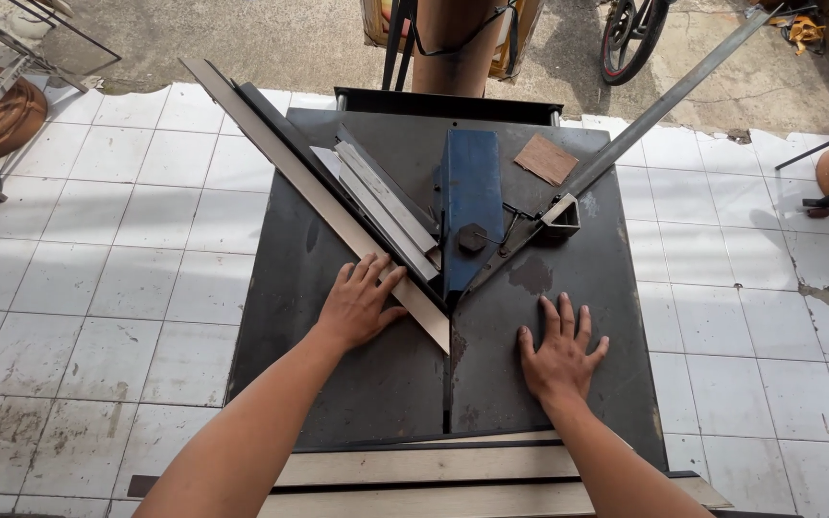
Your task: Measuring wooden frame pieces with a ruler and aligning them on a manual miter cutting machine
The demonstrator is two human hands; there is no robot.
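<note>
1. two pale wooden strips [424, 467] lie nearest the camera, below both wrists at the near edge of the dark metal table [338, 384].
2. left hand [357, 305] rests flat, fingers [372, 271] slightly spread, their tips touching one long pale strip [323, 197] that runs diagonally.
3. right hand [560, 355] lies flat on the bare table, fingers [563, 317] spread wide, holding nothing.
4. one blue saw guard [472, 206] stands beyond the fingertips, between the two hands.
5. several short strips [386, 206] lie stacked just past the left fingers.
</note>
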